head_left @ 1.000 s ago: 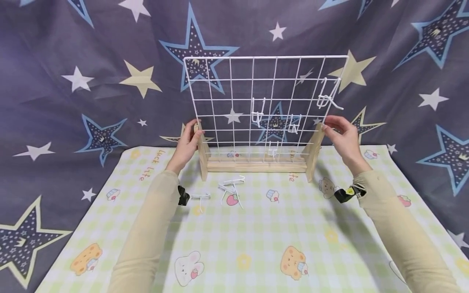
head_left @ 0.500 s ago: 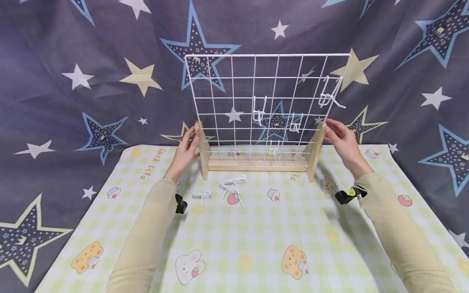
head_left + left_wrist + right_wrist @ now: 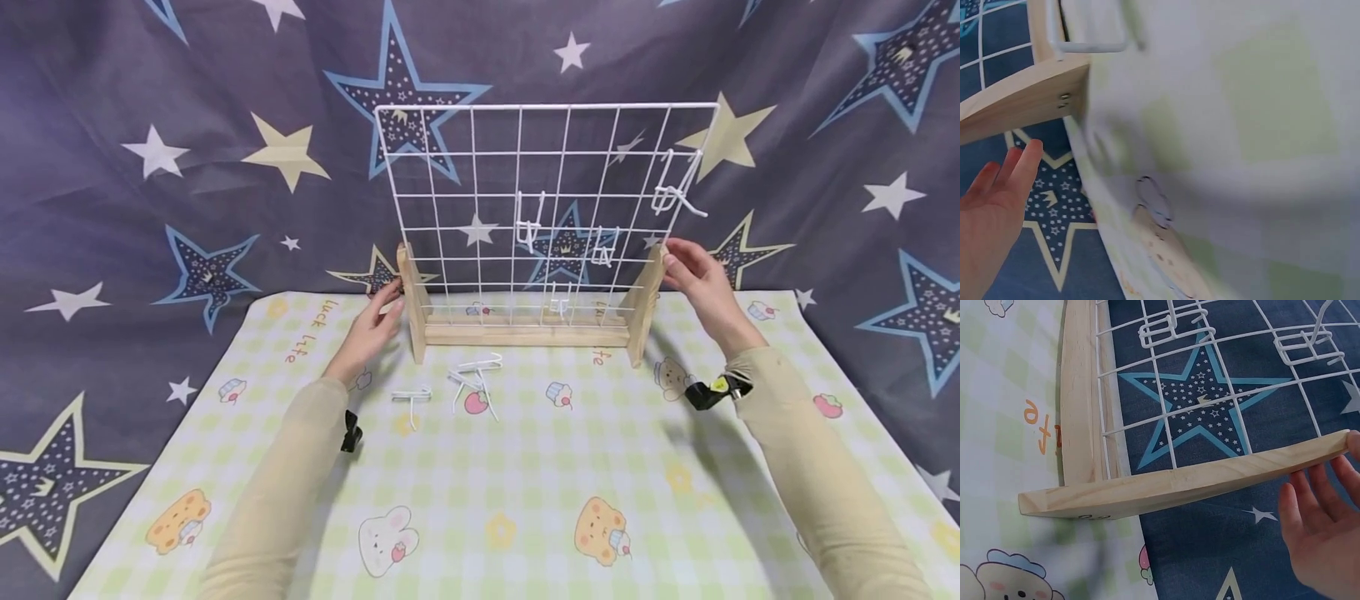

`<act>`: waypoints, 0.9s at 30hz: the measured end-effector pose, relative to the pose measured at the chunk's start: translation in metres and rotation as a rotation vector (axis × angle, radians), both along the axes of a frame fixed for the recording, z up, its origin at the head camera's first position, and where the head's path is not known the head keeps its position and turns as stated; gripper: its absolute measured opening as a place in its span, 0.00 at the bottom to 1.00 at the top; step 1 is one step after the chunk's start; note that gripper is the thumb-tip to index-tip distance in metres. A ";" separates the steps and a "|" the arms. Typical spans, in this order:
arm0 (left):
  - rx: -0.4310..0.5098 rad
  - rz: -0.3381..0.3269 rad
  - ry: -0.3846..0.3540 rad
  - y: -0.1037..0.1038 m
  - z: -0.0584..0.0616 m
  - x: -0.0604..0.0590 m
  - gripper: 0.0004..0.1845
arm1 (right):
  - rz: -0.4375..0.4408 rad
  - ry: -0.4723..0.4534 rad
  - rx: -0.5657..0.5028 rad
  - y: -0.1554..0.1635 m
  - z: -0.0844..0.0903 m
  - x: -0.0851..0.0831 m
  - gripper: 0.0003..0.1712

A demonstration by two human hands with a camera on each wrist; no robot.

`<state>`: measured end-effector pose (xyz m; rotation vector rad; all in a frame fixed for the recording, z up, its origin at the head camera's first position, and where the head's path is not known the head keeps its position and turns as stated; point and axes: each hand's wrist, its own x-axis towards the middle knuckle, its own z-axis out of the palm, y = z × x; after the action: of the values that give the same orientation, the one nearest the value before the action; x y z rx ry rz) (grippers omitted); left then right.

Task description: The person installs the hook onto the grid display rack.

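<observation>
A white wire grid stands upright in a wooden stand at the back of the mat. Several white wire hooks hang on its right half. My left hand hovers just left of the left post, fingers relaxed and holding nothing; the left wrist view shows the fingers apart from the wood. My right hand rests its straight fingertips on the top of the right post.
Loose white hooks lie on the checked cartoon mat in front of the stand, one more to their left. A dark star-print cloth hangs behind and drapes round the mat.
My left hand has let go of the left post and dropped down towards the mat. My right hand stays at the right post.
</observation>
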<state>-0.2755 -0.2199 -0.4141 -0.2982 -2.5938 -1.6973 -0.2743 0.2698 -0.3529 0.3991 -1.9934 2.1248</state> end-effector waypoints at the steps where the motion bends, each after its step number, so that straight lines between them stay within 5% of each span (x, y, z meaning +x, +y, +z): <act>1: -0.013 -0.004 -0.005 -0.001 -0.002 0.001 0.29 | 0.001 -0.003 0.003 0.000 0.000 0.000 0.14; 14: -0.227 -0.061 0.004 -0.011 -0.015 0.014 0.28 | 0.014 -0.025 0.007 0.001 -0.001 0.001 0.14; 27: -0.221 -0.111 0.040 -0.022 -0.015 0.032 0.25 | 0.025 -0.064 0.027 0.003 0.001 0.000 0.19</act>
<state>-0.2435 -0.2415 -0.4295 -0.4851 -2.7856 -1.4157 -0.2741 0.2724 -0.3517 0.3667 -2.0641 2.1533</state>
